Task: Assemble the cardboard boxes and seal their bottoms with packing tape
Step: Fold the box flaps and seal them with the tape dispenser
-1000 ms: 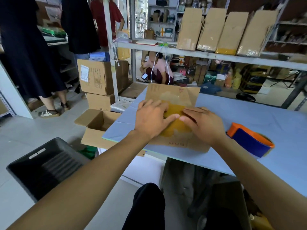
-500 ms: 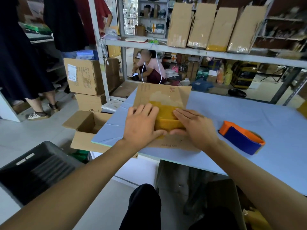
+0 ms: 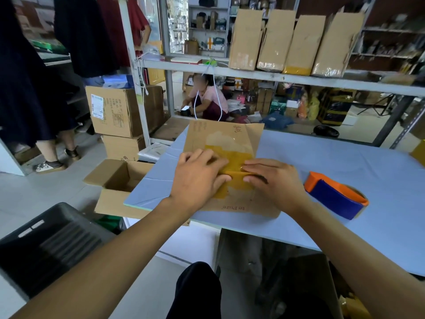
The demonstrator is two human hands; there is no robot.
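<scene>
Cardboard box [image 3: 224, 137], flattened, yellow-taped, under hands [image 3: 234, 180]

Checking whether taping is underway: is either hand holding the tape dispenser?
No, the tape dispenser lies alone on the table while both hands press the cardboard box.

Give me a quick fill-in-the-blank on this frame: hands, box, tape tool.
1. Both hands, the left hand and the right hand, press flat on the ____ tape across the cardboard box.
2. The tape dispenser lies on the table to the ____ of the box.
3. The dispenser is orange and ____.

Missing words: yellow; right; blue
</scene>
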